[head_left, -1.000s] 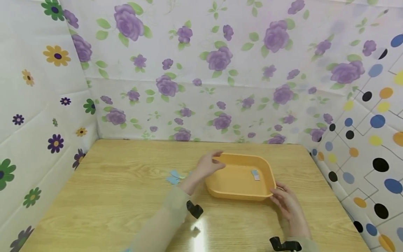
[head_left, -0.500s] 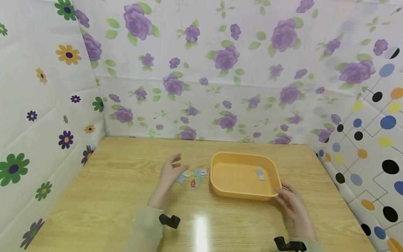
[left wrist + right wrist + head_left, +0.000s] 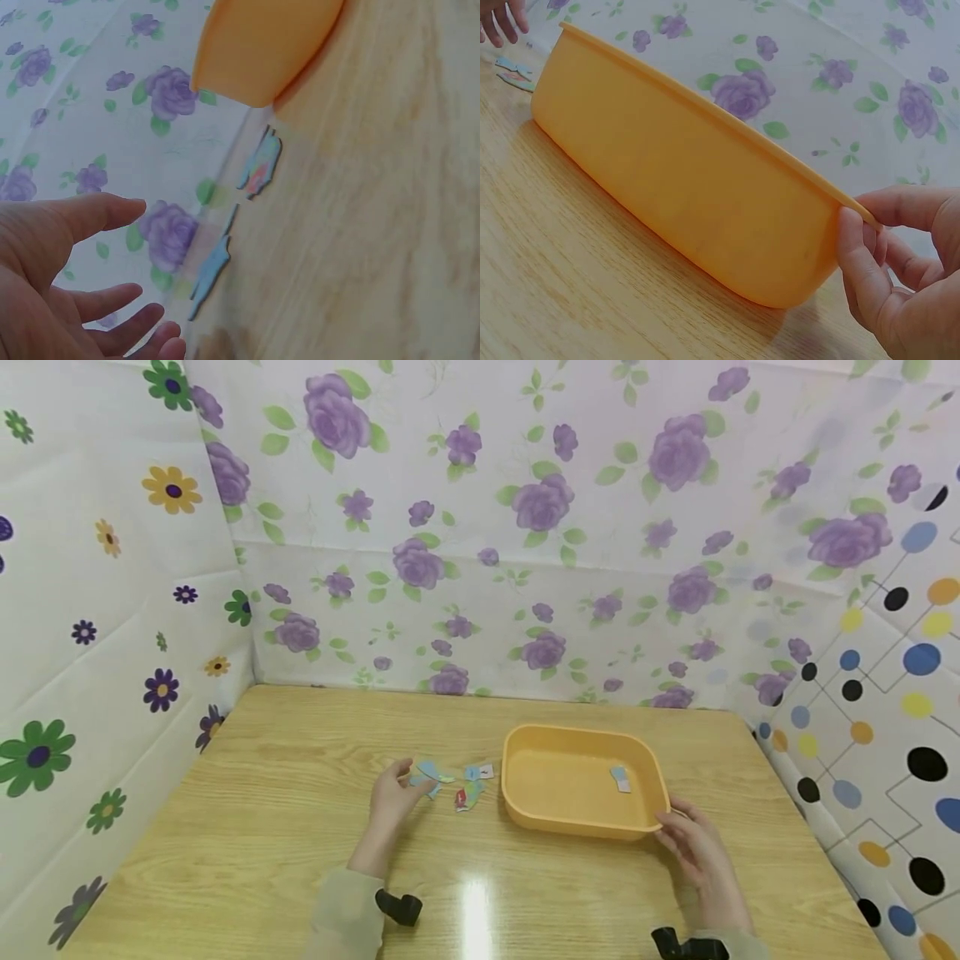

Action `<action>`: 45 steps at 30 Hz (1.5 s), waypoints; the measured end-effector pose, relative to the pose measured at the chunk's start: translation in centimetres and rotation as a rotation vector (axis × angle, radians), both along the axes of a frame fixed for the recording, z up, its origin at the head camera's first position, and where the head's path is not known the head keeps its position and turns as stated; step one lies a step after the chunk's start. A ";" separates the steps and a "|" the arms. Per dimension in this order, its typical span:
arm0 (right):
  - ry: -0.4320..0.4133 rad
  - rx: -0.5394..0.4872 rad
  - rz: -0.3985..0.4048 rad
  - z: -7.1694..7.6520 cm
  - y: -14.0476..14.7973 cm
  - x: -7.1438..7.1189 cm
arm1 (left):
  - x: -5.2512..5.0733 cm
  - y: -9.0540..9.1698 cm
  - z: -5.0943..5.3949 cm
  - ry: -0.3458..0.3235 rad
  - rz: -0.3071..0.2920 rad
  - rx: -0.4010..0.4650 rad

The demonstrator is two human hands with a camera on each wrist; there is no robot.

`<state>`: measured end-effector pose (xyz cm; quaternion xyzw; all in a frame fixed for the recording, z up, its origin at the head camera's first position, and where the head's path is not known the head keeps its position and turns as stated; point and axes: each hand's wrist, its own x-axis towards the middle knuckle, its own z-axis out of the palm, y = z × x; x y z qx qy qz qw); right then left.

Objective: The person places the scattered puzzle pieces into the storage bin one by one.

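A yellow-orange plastic tray [image 3: 577, 785] stands on the table in the head view. My right hand [image 3: 697, 843] pinches the rim at its near right corner, as the right wrist view [image 3: 907, 262] confirms. Inside lies one small blue-and-white puzzle piece [image 3: 620, 778]. Left of the tray are several flat puzzle pieces: a green-and-red one [image 3: 468, 795], a blue-and-white one [image 3: 478, 772] and a light-blue group [image 3: 427, 768]. Beside that group is my left hand [image 3: 392, 797], its fingers loosely bent. The left wrist view shows this hand [image 3: 82, 277] holding nothing, apart from the pieces.
The wood-grain table [image 3: 300, 827] runs back to a wall covering with purple flowers [image 3: 540, 502]. Patterned sheets enclose it on the left [image 3: 90, 693] and right [image 3: 862, 777]. A black camera mount is strapped to each wrist.
My left hand has moved left from over the tray, then down beside the light-blue pieces. My right hand keeps its hold on the rim. The head view has shifted slightly.
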<state>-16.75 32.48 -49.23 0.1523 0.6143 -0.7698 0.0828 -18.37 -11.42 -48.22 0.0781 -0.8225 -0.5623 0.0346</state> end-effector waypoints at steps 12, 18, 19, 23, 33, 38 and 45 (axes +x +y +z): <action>-0.029 0.016 -0.017 0.0 0.0 -0.1 | -0.5 0.1 -1.1 -0.141 0.068 -0.054; -0.014 0.019 -0.010 0.0 0.0 0.0 | -0.8 0.2 -1.8 -0.147 0.073 -0.118; -0.011 0.021 -0.010 0.0 0.1 0.0 | -0.8 0.3 -1.9 -0.151 0.073 -0.125; -0.017 0.020 -0.013 -0.1 0.1 0.0 | -0.9 0.4 -2.0 -0.165 0.086 -0.160; -0.016 0.029 -0.007 0.0 0.0 -0.1 | -1.1 0.6 -2.0 -0.132 0.096 -0.263; -0.009 0.029 -0.006 0.0 0.0 0.0 | -0.9 0.6 -1.8 -0.097 0.090 -0.297; 0.007 0.047 0.003 0.0 0.0 0.0 | -0.5 0.2 -1.8 -0.089 0.057 -0.259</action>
